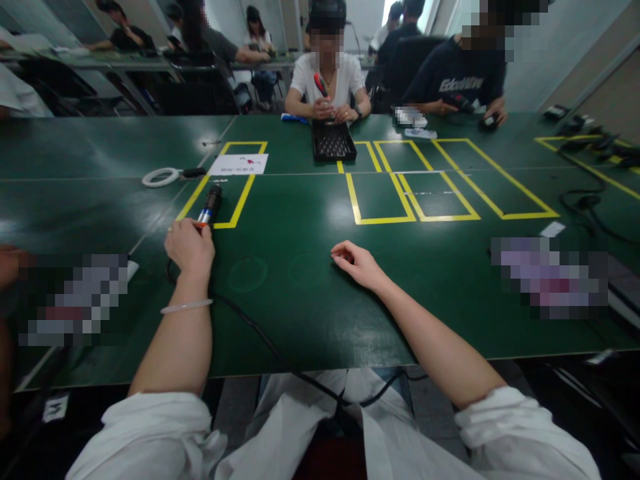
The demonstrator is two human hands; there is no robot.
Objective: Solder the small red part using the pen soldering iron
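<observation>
My left hand (190,250) is closed around the near end of a cylindrical tool (211,203). The tool has a black head, a blue and silver band and a bit of orange by my fingers. It points away from me over the left yellow-taped rectangle. A black cable (250,321) runs from beside this hand across the green table (280,320) to my lap. My right hand (357,263) rests on the tabletop right of the middle, its fingers loosely curled together with nothing visible in them.
Past the tool lie a white paper sheet (239,164) and a coiled white cable (161,177). Yellow tape rectangles (383,221) mark the table. Opposite, a person in white holds a red and black tool (320,83) over a black tray (334,157). Blurred objects flank me.
</observation>
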